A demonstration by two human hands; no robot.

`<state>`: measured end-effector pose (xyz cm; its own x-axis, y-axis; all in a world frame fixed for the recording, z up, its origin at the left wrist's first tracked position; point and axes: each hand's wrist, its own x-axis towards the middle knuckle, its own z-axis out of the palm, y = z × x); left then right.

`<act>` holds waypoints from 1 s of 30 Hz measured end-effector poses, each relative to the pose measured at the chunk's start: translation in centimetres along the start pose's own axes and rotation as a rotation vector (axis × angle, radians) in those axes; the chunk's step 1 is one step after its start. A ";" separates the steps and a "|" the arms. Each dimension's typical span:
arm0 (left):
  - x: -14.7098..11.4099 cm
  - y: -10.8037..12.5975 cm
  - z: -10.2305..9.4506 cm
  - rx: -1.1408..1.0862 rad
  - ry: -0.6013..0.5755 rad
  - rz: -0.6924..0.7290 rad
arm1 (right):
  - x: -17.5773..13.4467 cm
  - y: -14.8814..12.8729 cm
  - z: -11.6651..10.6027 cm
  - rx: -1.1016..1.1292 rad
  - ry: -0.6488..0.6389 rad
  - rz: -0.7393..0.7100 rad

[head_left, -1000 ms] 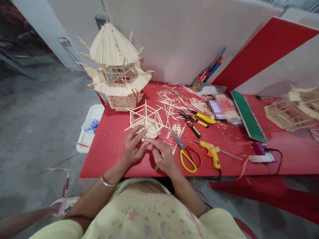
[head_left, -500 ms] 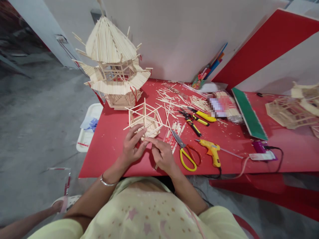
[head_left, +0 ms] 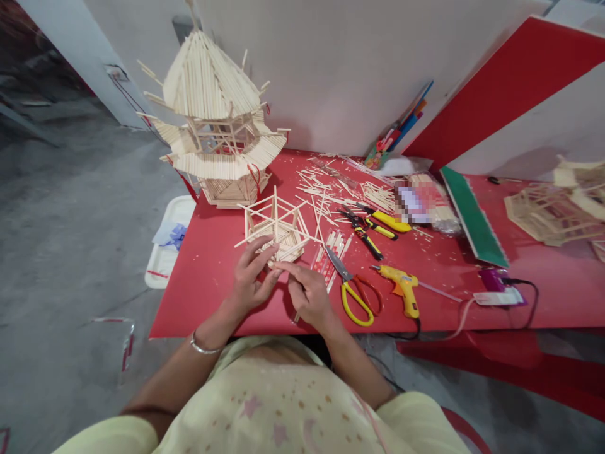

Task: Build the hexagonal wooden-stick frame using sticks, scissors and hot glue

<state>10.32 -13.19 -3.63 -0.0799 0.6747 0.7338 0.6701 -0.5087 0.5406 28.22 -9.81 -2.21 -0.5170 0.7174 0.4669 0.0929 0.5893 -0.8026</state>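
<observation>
A small six-sided model of pale wooden sticks (head_left: 275, 217), with spokes meeting at a centre upright, stands on the red table in front of me. My left hand (head_left: 255, 271) is closed on its near side, fingers over the rim and thumb low. My right hand (head_left: 308, 291) is curled, its index fingertip against the model's near corner, meeting the left fingertips. What sits between those fingertips is too small to make out. A thin stick end shows below the right hand; whether that hand holds it I cannot tell.
A taller stick pagoda (head_left: 212, 120) stands behind to the left. Rightward on the red table (head_left: 198, 290) lie scissors (head_left: 352, 287), pliers (head_left: 362, 233), a yellow glue gun (head_left: 401, 287) with its cord, loose sticks (head_left: 316, 183) and a green board (head_left: 474, 216). A white tray (head_left: 154, 277) is left of the table.
The other person's leg and shoe at lower left have gone out of view. My hands and the stick model stay practically where they were.
</observation>
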 end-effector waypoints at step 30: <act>0.1 0.1 0.0 0.031 -0.004 0.000 | 0.0 0.0 0.0 -0.012 0.009 -0.014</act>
<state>10.41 -13.18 -3.53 -0.0771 0.6767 0.7322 0.6928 -0.4918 0.5274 28.21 -9.84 -2.20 -0.5108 0.7123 0.4814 0.0960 0.6037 -0.7914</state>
